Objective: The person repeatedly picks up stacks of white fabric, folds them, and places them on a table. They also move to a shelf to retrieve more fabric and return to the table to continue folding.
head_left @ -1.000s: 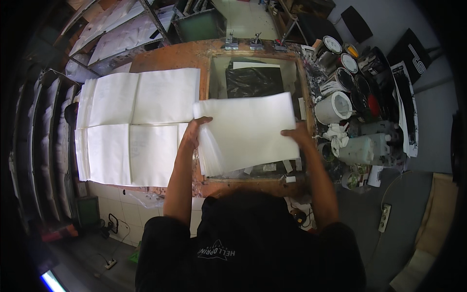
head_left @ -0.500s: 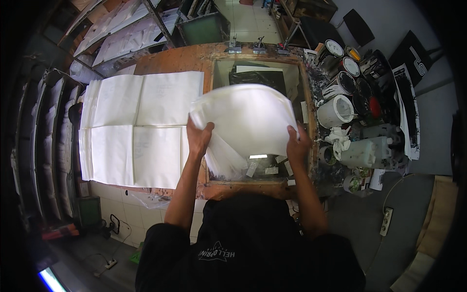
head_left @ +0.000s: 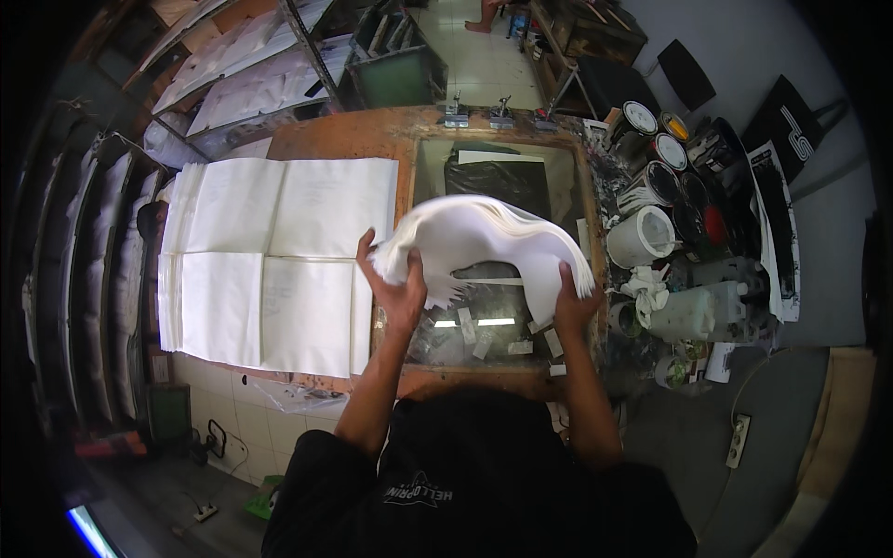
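A thick stack of white sheets (head_left: 465,219) is bowed into an arch above the glass panel, its layered edges fanned toward me. My left hand (head_left: 400,293) grips the stack's left end, thumb on the near side and the other fingers partly behind the sheets. At the opposite end, my right hand (head_left: 577,312) is closed on the stack, its thumb pointing up along the edge. Beneath lies a wood-framed glass panel (head_left: 446,349) with small pale tape pieces stuck to it. Left of it, overlapping piles of white sheets (head_left: 307,200) cover the tabletop.
Metal clamps (head_left: 500,113) stand at the table's far edge. Along the right side crowd paint cans, a white bucket (head_left: 642,237) and a translucent jerrycan (head_left: 688,312). Racks (head_left: 102,279) of sheets stand at the left. A power strip (head_left: 738,442) hangs at lower right.
The stack has gone from a broad, mostly flat spread to a tighter arch, with its edges fanned out. Both hands have come slightly nearer to me, uncovering more of the glass.
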`<control>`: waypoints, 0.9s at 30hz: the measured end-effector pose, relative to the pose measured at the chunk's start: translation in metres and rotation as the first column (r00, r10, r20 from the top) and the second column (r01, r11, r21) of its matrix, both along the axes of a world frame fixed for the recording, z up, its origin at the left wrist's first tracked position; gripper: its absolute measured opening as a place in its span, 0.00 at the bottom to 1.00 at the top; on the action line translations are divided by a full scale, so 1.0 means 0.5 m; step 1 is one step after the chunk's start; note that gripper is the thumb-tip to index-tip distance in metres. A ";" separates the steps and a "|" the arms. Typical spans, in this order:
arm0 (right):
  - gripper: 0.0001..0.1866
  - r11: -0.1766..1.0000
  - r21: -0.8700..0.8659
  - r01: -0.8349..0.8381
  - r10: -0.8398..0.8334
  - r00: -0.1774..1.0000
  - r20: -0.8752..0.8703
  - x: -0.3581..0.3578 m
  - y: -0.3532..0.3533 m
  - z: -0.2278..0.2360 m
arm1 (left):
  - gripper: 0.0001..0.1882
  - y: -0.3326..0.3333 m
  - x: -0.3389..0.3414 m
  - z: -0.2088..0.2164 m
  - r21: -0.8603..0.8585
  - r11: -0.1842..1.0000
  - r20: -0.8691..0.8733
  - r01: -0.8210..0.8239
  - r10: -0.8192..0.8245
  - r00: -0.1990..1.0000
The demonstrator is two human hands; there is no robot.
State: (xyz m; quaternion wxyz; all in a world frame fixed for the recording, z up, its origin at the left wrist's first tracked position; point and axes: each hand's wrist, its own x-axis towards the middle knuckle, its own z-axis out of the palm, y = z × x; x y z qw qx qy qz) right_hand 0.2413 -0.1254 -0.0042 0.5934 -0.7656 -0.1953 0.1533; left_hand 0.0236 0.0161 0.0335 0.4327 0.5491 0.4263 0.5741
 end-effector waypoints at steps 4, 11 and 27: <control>0.16 0.989 -0.143 -0.035 0.083 0.935 0.345 -0.028 -0.045 -0.030 | 0.49 -0.044 -0.024 -0.017 0.085 0.995 -0.094 0.047 -0.039 0.995; 0.20 0.867 -0.451 -0.213 0.353 0.901 0.251 0.041 0.000 0.100 | 0.43 0.065 -0.028 -0.006 -0.146 0.989 -0.497 -0.033 -0.044 0.866; 0.21 0.733 -0.497 -0.465 0.373 0.885 -0.277 0.079 -0.007 -0.119 | 0.51 0.039 0.075 -0.108 0.332 0.943 -0.922 0.034 0.316 0.224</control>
